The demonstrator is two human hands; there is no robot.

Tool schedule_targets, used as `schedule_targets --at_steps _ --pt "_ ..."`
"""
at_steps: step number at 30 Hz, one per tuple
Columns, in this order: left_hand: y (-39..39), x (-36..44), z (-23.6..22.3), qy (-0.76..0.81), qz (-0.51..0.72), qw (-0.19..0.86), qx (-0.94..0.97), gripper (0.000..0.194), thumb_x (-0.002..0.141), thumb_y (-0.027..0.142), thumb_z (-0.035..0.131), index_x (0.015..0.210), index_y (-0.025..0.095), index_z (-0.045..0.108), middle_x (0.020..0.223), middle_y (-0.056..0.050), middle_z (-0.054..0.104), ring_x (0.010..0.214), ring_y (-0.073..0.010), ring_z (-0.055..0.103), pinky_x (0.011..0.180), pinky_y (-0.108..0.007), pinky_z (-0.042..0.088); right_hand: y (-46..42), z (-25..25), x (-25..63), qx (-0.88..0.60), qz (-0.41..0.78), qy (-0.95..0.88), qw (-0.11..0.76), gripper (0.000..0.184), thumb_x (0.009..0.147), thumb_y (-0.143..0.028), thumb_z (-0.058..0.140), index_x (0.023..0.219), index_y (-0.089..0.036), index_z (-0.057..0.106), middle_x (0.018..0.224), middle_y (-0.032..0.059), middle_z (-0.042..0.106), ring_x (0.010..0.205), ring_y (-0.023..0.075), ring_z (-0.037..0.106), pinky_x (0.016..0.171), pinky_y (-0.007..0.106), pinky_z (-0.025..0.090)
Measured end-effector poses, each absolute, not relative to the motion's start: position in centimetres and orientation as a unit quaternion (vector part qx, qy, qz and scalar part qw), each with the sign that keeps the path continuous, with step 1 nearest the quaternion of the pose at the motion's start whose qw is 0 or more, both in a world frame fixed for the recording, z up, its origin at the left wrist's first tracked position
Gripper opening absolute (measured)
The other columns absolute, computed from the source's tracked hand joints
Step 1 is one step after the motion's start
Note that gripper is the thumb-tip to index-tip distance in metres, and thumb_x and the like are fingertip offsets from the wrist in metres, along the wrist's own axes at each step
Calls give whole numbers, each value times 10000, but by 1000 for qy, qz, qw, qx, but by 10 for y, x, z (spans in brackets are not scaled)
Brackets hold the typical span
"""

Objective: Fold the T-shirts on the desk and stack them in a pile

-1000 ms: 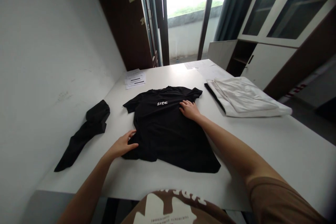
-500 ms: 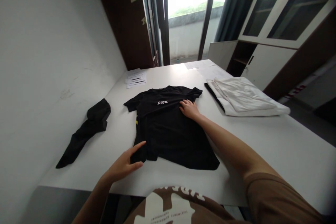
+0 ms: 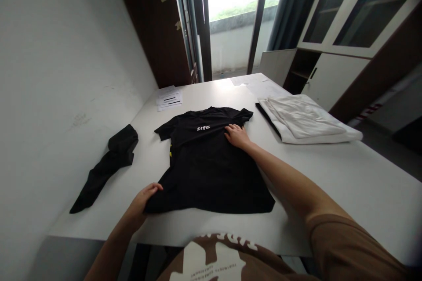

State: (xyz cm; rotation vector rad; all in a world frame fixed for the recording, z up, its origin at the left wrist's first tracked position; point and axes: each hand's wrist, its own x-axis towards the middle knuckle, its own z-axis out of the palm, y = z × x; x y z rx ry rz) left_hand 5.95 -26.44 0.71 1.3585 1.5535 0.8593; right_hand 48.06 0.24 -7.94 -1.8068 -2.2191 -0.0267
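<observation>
A black short-sleeved T-shirt [image 3: 207, 167] lies spread on the white table, its collar away from me and small white lettering near the top. My left hand [image 3: 145, 199] is closed on the shirt's lower left corner, with the thumb hidden. On the upper right side of the shirt, below the sleeve, my right hand [image 3: 236, 135] rests flat with its fingers stretched out. A bit of yellow shows at the shirt's left edge.
A crumpled black cloth [image 3: 112, 162] lies on the left by the wall. Folded white fabric [image 3: 306, 118] sits on the right over something black. Papers [image 3: 169, 98] lie at the back of the white table [image 3: 349, 184], before a glass door.
My left hand has closed on the shirt's lower left corner and drawn it out to the left, so the folded hem is now spread wide. My right hand has stayed in place.
</observation>
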Motion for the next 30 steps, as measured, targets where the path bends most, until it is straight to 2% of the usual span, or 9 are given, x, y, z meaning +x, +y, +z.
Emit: schedule_targets --at_steps 3,5,8,11,15,19,23,28,30 --pt "-266 44 8 653 213 396 609 320 909 476 556 840 193 689 750 -10 632 705 -194 597 664 -259 481 1 -78 480 -624 -9 -769 138 449 1032 -426 424 1421 -245 558 1508 123 507 1405 342 403 1149 567 308" --pt "-264 41 10 698 156 259 649 309 932 465 529 817 207 654 749 -10 616 723 -201 582 709 -280 450 2 -79 480 -624 -10 -769 140 449 1031 -424 427 1421 -244 559 1502 126 511 1406 344 401 1149 567 307" --pt "-259 61 15 714 209 82 663 286 970 416 477 818 209 603 807 -29 611 768 -205 572 748 -301 433 3 -80 480 -625 -11 -768 141 445 1025 -421 445 1412 -242 568 1505 121 512 1405 343 403 1153 569 303" --pt "-256 111 22 615 247 179 727 275 1010 367 443 865 202 608 830 -26 622 779 -181 587 740 -280 449 4 -81 481 -623 -13 -768 144 438 1024 -421 452 1405 -245 575 1506 110 515 1398 340 413 1147 570 313" --pt "-249 194 28 379 134 298 866 120 963 270 576 974 207 677 968 -26 669 898 -163 624 816 -258 469 4 -81 482 -623 -15 -768 152 426 1023 -420 468 1391 -243 588 1493 117 528 1383 337 429 1144 562 318" --pt "-237 266 22 228 30 178 957 411 916 437 680 1267 230 624 1132 -59 659 1021 -216 625 905 -321 467 4 -77 490 -601 -3 -783 159 420 1016 -425 495 1371 -232 610 1479 116 544 1370 322 450 1148 523 332" --pt "-234 321 11 182 -18 45 982 611 901 602 635 1342 190 546 1114 -97 640 980 -265 631 828 -367 469 9 -77 501 -579 11 -797 174 414 1006 -415 518 1360 -233 630 1469 95 559 1358 296 472 1136 451 371" --pt "-231 362 -1 207 2 -8 978 509 999 332 519 1476 208 393 1081 -79 654 884 -221 654 762 -349 455 12 -80 506 -568 8 -802 186 399 999 -413 529 1338 -241 650 1442 80 583 1330 293 494 1123 438 396" --pt "-225 368 -3 208 -12 5 978 396 994 231 492 1389 222 471 1051 -63 661 850 -200 660 729 -335 452 12 -80 506 -568 10 -801 186 402 997 -414 532 1341 -241 648 1438 82 584 1330 294 492 1121 436 399"
